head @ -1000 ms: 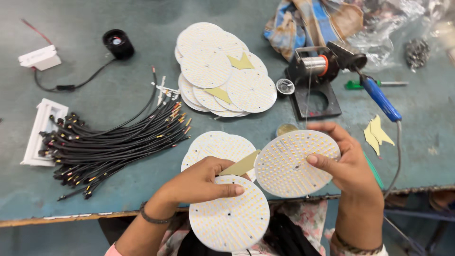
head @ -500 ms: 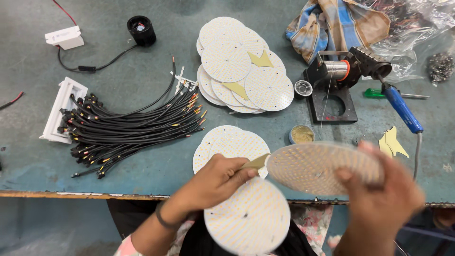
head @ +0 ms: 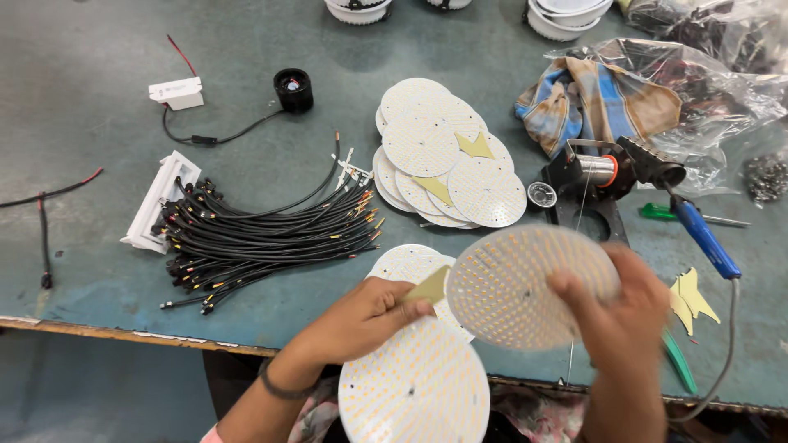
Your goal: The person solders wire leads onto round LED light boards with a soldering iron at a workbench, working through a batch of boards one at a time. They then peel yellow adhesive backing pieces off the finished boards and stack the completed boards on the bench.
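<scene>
Round LED boards are what both hands are busy with. Biggest thing first: the workbench [head: 98, 271], a worn grey-green top spreading out beyond both hands. Far past the right hand [head: 620, 316] sit a checked cloth [head: 587, 102] and some crinkly plastic bags [head: 722, 90]. Up beyond the left hand [head: 365, 316] there's a spread-out stack of white discs [head: 443, 156], and off to that hand's outer side a fat bundle of black wires [head: 263, 234] lying next to a white plastic part [head: 156, 201]. The right hand has its fingers closed around the edge of one LED disc [head: 517, 283], holding it tilted up off the bench, just beside the left hand. A second LED disc [head: 414, 390] sits below the left hand, hanging over the bench edge, and a third disc [head: 406, 262] lies just above its knuckles. The left hand is pinched shut on a small yellow tab [head: 428, 287] that touches the raised disc's rim. A blue-handled soldering iron [head: 706, 238] lies just beyond the right hand, with a wire spool stand [head: 595, 176] a bit further.
</scene>
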A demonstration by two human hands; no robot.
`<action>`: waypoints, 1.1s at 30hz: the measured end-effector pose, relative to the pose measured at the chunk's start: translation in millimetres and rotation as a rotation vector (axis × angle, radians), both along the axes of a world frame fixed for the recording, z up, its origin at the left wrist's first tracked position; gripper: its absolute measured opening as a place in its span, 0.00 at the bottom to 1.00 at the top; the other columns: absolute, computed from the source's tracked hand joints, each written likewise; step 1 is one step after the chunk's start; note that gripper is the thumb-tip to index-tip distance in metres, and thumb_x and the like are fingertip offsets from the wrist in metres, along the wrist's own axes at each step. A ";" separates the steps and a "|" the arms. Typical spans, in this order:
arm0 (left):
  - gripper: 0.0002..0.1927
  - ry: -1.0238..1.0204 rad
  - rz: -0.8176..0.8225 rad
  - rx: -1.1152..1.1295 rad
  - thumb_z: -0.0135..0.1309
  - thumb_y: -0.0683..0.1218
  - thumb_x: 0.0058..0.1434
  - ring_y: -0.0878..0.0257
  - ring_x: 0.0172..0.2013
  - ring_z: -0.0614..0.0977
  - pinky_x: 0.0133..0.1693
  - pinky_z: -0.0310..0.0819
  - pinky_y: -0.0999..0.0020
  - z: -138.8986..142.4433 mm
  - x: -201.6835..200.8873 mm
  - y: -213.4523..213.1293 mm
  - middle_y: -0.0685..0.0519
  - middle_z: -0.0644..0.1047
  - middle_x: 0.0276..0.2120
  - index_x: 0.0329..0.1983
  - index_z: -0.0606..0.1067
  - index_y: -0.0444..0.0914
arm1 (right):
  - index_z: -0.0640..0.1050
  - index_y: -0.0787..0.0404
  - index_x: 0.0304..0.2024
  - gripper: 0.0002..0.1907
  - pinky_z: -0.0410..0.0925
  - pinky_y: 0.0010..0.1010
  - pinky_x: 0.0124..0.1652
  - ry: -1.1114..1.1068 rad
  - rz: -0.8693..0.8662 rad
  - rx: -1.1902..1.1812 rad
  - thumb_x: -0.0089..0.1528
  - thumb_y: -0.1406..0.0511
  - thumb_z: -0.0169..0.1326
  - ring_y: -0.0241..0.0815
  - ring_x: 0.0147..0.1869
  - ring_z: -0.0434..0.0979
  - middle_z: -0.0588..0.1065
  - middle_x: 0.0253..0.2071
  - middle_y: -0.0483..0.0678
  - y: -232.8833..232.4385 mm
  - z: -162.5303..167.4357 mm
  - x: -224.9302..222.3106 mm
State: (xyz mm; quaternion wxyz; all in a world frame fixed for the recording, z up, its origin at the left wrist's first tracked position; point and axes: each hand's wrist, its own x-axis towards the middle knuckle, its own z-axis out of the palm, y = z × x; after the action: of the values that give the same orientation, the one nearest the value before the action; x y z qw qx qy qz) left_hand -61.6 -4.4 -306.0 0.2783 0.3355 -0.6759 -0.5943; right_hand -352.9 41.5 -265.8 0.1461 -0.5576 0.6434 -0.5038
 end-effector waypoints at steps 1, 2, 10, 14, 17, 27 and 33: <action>0.22 -0.160 0.078 -0.216 0.52 0.53 0.73 0.69 0.21 0.67 0.24 0.62 0.68 4.5 3.8 2.4 0.54 0.69 0.17 0.31 0.76 0.31 | 0.81 0.69 0.40 0.24 0.71 0.34 0.34 0.393 -0.177 -0.036 0.52 0.58 0.71 0.37 0.29 0.78 0.78 0.27 0.51 20.5 10.0 10.0; 0.21 -0.152 0.127 -0.260 0.52 0.53 0.72 0.69 0.20 0.66 0.24 0.63 0.68 7.1 6.6 4.7 0.56 0.69 0.17 0.32 0.76 0.31 | 0.80 0.70 0.39 0.23 0.72 0.32 0.35 0.363 -0.141 -0.149 0.53 0.57 0.70 0.36 0.30 0.78 0.78 0.27 0.50 32.2 15.5 21.2; 0.16 0.484 -0.293 0.524 0.55 0.52 0.69 0.73 0.27 0.75 0.30 0.67 0.73 -41.2 -9.7 2.4 0.59 0.78 0.27 0.39 0.78 0.33 | 0.76 0.64 0.50 0.23 0.75 0.27 0.37 -0.690 0.451 0.159 0.59 0.56 0.63 0.33 0.37 0.81 0.80 0.38 0.44 -34.1 -19.9 12.7; 0.18 0.715 -0.252 0.588 0.56 0.53 0.71 0.73 0.25 0.76 0.27 0.67 0.76 -67.5 -21.5 -0.4 0.57 0.78 0.26 0.38 0.79 0.32 | 0.76 0.64 0.55 0.15 0.69 0.19 0.24 -1.553 0.821 0.532 0.74 0.60 0.59 0.30 0.26 0.74 0.75 0.29 0.42 -42.5 -116.3 55.0; 0.18 0.530 -0.180 0.416 0.56 0.53 0.69 0.73 0.27 0.76 0.29 0.68 0.75 -63.6 5.9 -0.4 0.58 0.78 0.28 0.39 0.79 0.32 | 0.77 0.56 0.50 0.14 0.72 0.21 0.29 -1.302 0.407 0.542 0.63 0.61 0.58 0.30 0.31 0.76 0.76 0.33 0.42 -37.3 -131.8 46.9; 0.17 0.260 0.526 0.165 0.51 0.50 0.70 0.72 0.25 0.77 0.27 0.71 0.74 -19.4 102.9 19.0 0.55 0.81 0.27 0.37 0.79 0.31 | 0.66 0.68 0.64 0.25 0.59 0.33 0.70 0.070 0.160 -0.316 0.68 0.66 0.57 0.43 0.68 0.66 0.68 0.61 0.52 -22.6 -60.3 -2.2; 0.18 0.221 0.675 0.015 0.51 0.52 0.72 0.74 0.27 0.75 0.29 0.70 0.76 -46.6 71.9 21.6 0.57 0.79 0.27 0.37 0.80 0.33 | 0.70 0.57 0.62 0.27 0.69 0.33 0.45 -0.384 0.192 0.340 0.61 0.63 0.58 0.40 0.48 0.78 0.80 0.47 0.50 -29.5 -82.8 61.8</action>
State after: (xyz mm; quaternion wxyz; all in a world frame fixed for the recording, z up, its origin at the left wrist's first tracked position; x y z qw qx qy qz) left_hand 10.2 17.2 -352.6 0.5278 0.4756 -0.4883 -0.5067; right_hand -291.1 11.9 -348.6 0.4039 -0.4780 0.6233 -0.4689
